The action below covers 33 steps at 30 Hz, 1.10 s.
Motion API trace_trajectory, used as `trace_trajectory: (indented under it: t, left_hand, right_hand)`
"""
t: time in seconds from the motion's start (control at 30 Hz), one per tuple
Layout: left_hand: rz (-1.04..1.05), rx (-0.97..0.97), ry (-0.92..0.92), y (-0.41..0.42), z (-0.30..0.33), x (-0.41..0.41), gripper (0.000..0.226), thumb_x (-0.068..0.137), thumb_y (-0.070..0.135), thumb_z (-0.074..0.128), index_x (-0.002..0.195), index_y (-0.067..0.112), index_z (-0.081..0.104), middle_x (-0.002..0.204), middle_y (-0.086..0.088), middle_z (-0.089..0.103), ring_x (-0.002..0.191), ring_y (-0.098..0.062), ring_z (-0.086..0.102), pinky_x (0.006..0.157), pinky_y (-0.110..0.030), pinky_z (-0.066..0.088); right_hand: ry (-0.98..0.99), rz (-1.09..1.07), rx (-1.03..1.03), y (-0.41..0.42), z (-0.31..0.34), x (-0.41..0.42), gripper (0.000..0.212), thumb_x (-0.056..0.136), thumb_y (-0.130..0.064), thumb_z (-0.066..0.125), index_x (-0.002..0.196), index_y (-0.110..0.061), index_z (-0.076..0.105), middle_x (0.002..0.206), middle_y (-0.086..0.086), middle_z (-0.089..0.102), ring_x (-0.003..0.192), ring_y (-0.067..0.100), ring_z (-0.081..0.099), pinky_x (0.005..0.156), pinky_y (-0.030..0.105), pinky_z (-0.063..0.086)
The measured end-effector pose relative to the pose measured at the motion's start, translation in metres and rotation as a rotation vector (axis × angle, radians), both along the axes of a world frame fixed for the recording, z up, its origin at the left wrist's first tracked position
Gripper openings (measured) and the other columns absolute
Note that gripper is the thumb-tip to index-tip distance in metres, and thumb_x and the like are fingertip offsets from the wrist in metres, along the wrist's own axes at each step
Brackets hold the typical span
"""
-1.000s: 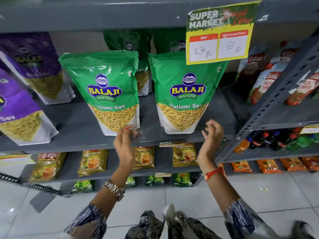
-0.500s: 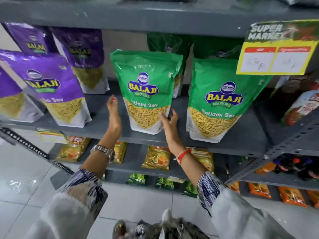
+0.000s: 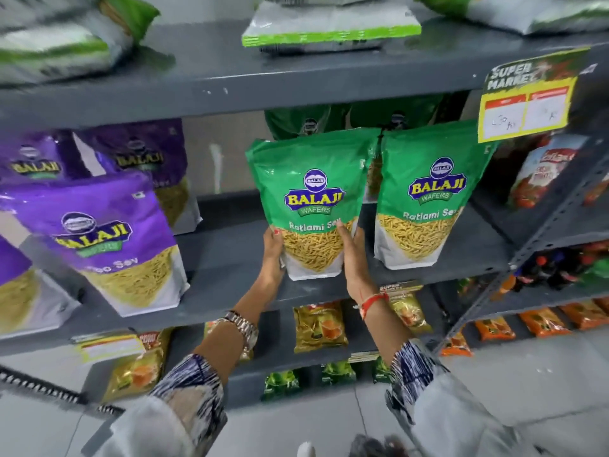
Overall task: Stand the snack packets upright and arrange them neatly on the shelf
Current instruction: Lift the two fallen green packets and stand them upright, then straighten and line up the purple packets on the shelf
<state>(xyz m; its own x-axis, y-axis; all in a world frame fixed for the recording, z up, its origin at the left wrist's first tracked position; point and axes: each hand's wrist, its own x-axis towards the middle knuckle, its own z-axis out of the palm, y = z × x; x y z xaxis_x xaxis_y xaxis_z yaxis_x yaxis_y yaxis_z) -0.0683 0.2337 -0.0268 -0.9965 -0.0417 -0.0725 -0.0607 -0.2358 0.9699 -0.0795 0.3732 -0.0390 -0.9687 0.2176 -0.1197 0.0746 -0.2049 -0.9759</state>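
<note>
A green Balaji Ratlami Sev packet (image 3: 309, 189) stands upright on the grey shelf (image 3: 227, 258). My left hand (image 3: 273, 250) grips its lower left edge and my right hand (image 3: 352, 255) grips its lower right edge. A second green packet (image 3: 428, 192) stands upright right beside it, their top edges touching. More green packets (image 3: 296, 122) stand behind them, partly hidden. To the left, a purple Balaji Sev packet (image 3: 108, 239) stands at the shelf front, with other purple packets (image 3: 138, 153) behind it.
A yellow price card (image 3: 527, 100) hangs from the shelf above at the right. Flat packets (image 3: 329, 28) lie on the top shelf. Tomato sauce pouches (image 3: 540, 173) fill the adjoining rack at right. Small packets (image 3: 318, 326) line the lower shelves.
Both hands went from hovering below the shelf to gripping the left green packet's lower edges. The packet now stands close against the right green one. My view shifted left and up.
</note>
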Motion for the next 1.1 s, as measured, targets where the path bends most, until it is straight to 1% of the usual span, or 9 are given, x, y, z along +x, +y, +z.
trace_trajectory:
  t: [0.17,0.27,0.4,0.57,0.7,0.87,0.93,1.03,1.1]
  left_hand:
    - [-0.059,-0.028,-0.027,0.001,-0.006,-0.005,0.036,0.095,0.036,0.032,0.129,0.024,0.032,0.137,-0.007,0.046,0.129,-0.029,0.044,0.105,-0.049,0.039]
    - [-0.045,-0.013,-0.017,0.001,-0.009,-0.006,0.038,0.096,0.031,0.029,0.133,0.020,0.030,0.141,-0.010,0.044,0.128,-0.029,0.044,0.106,-0.050,0.039]
    - [-0.052,-0.030,-0.031,0.002,-0.008,-0.005,0.041,0.096,0.035,0.029,0.135,0.023,0.028,0.129,0.003,0.047,0.119,-0.018,0.047,0.086,-0.034,0.047]
    - [0.103,-0.057,-0.028,0.000,-0.012,0.003,0.047,0.096,0.035,0.031,0.140,0.019,0.027,0.145,-0.009,0.039,0.130,-0.025,0.043,0.107,-0.048,0.038]
    - [0.292,-0.146,0.010,-0.011,-0.031,0.021,0.037,0.097,0.030,0.035,0.131,0.019,0.041,0.144,-0.007,0.041,0.133,-0.022,0.038,0.114,-0.050,0.029]
    - [0.544,-0.254,0.132,-0.034,-0.045,0.059,0.026,0.094,0.020,0.039,0.115,0.014,0.053,0.116,-0.002,0.055,0.115,-0.032,0.053,0.101,-0.055,0.042]
    - [0.663,-0.297,0.175,-0.057,-0.044,0.074,0.028,0.092,0.018,0.039,0.112,0.005,0.054,0.109,-0.005,0.055,0.106,-0.034,0.055,0.094,-0.049,0.044]
    - [0.841,-0.353,0.238,-0.106,-0.043,0.089,0.024,0.089,0.014,0.038,0.104,0.004,0.054,0.099,-0.005,0.054,0.091,-0.007,0.055,0.085,-0.023,0.043]
    - [0.937,-0.351,0.213,-0.141,-0.044,0.095,0.025,0.088,0.011,0.038,0.106,0.002,0.053,0.099,-0.007,0.052,0.090,-0.010,0.050,0.083,-0.023,0.039]
  right_hand:
    - [0.014,-0.060,-0.009,0.002,-0.002,0.001,0.076,0.087,-0.043,0.055,0.148,-0.019,0.016,0.157,0.004,0.021,0.136,0.014,0.027,0.105,0.030,0.021]
    - [-0.008,-0.076,0.000,0.002,-0.005,0.004,0.079,0.086,-0.045,0.056,0.148,-0.020,0.014,0.158,0.004,0.018,0.143,0.020,0.023,0.114,0.038,0.021]
    - [0.002,-0.106,-0.031,0.003,0.000,0.005,0.069,0.088,-0.039,0.056,0.143,-0.013,0.026,0.150,0.012,0.036,0.136,0.026,0.037,0.113,0.044,0.031]
    - [0.042,-0.285,0.047,-0.001,-0.010,0.040,0.046,0.089,-0.034,0.056,0.129,-0.019,0.040,0.139,0.010,0.044,0.126,0.022,0.043,0.098,0.033,0.038]
    - [0.134,-0.213,0.083,-0.018,-0.025,0.073,0.035,0.083,-0.029,0.058,0.115,-0.017,0.047,0.126,0.017,0.050,0.113,0.025,0.051,0.093,0.038,0.047]
    - [0.190,0.069,0.207,-0.054,-0.038,0.083,0.031,0.081,-0.029,0.058,0.110,-0.021,0.050,0.119,0.012,0.052,0.108,0.025,0.051,0.095,0.042,0.045]
    - [0.201,0.130,0.194,-0.075,-0.038,0.083,0.027,0.081,-0.026,0.058,0.106,-0.027,0.051,0.114,0.010,0.054,0.103,0.019,0.052,0.092,0.039,0.047]
    - [0.196,0.225,0.145,-0.111,-0.035,0.080,0.028,0.080,-0.025,0.059,0.107,-0.025,0.052,0.110,0.006,0.055,0.100,0.015,0.052,0.087,0.029,0.045]
    - [0.170,0.290,0.126,-0.136,-0.033,0.073,0.030,0.081,-0.027,0.059,0.110,-0.024,0.052,0.114,0.003,0.055,0.106,0.018,0.052,0.088,0.024,0.043]
